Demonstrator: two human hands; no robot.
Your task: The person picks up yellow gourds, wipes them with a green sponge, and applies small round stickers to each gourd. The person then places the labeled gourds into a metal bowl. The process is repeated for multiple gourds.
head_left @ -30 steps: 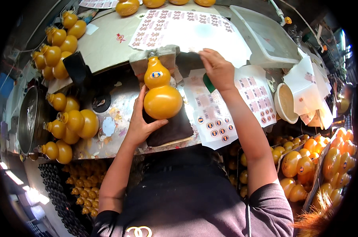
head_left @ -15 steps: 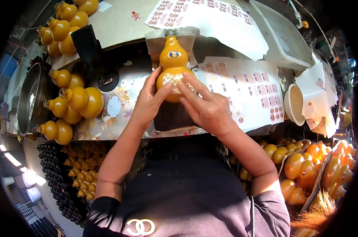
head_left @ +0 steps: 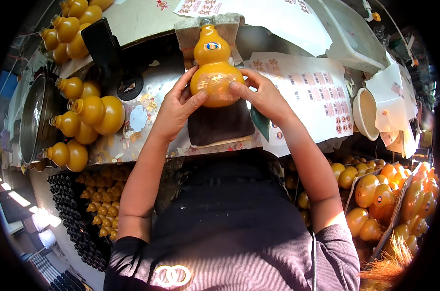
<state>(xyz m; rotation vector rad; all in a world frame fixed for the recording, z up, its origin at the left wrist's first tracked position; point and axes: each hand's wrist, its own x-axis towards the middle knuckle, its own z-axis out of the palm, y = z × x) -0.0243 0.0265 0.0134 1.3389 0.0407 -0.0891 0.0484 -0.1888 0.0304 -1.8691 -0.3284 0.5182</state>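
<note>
A yellow gourd-shaped bottle lies on a dark pad, its clear neck pointing away onto a folded cloth. It has a small oval label on the upper bulb and gold lettering on the lower one. My left hand grips the lower bulb from the left, thumb on the front. From the right, my right hand holds the same bulb, thumb near the lettering. A dark green flat piece shows below my right palm; whether that hand holds it too is hidden.
Printed sticker sheets spread to the right, near a round bowl. More yellow gourd bottles stand at left, beside a black phone-like slab on a stand. Crates of orange gourds sit below right.
My right hand has moved from pressing fingers on the bottle's front to gripping its right side. Gold lettering now shows clearly, and the green piece has come into view. The whole view has shifted slightly.
</note>
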